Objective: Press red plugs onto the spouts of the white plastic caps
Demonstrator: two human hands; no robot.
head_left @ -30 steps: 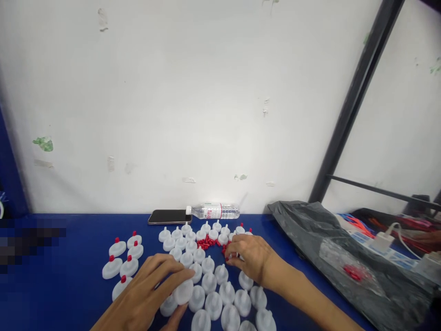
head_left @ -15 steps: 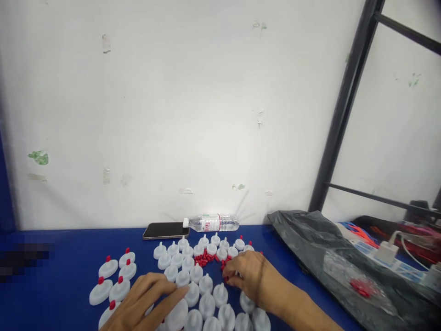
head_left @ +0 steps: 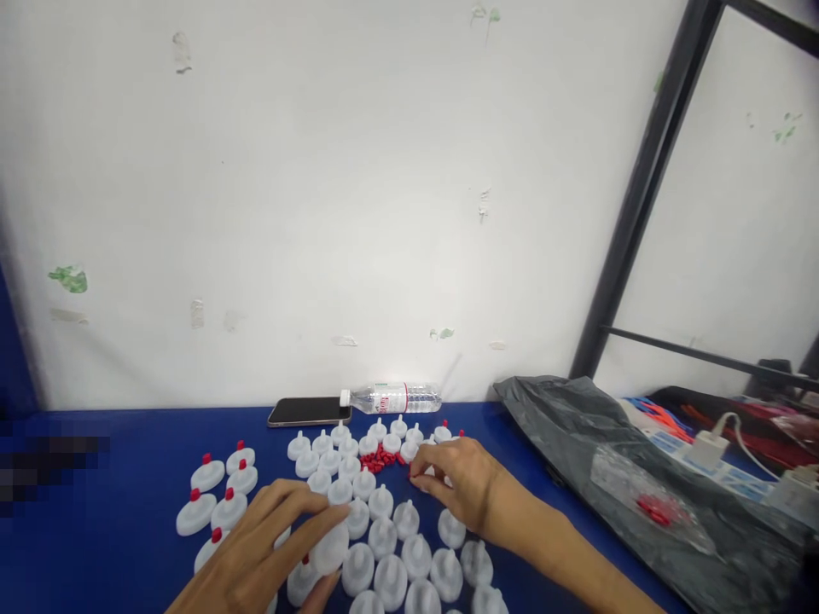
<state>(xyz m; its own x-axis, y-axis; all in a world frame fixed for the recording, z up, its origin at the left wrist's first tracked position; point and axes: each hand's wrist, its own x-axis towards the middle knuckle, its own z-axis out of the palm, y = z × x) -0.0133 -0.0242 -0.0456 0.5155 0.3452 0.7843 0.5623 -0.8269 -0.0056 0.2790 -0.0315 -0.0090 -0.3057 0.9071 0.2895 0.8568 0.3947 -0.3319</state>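
We face a pale wall (head_left: 333,213) over a blue table (head_left: 134,435). A black bag (head_left: 576,460) covers its right side, with a clear packet (head_left: 614,477) of red bits on top. Our left hand (head_left: 256,546) and right hand (head_left: 470,490) reach in among the lids. Behind them a bottle (head_left: 415,398) lies on its side by the phone (head_left: 304,412). White lids (head_left: 390,582) crowd the middle, spouts up; the capped lids (head_left: 206,474) at left stand apart from them. Our left hand is closed on the held lid (head_left: 331,550), between thumb and fingers. Our right hand's thumb and fingers nearly meet beside the red caps (head_left: 377,461); red shows at the tips, but we cannot tell whether a cap is pinched.

As we judge it, a loose pinch could drop so small a cap among the lids. Our right wrist, passing low, could knock lids over, and our left knuckles could nudge the capped lids.
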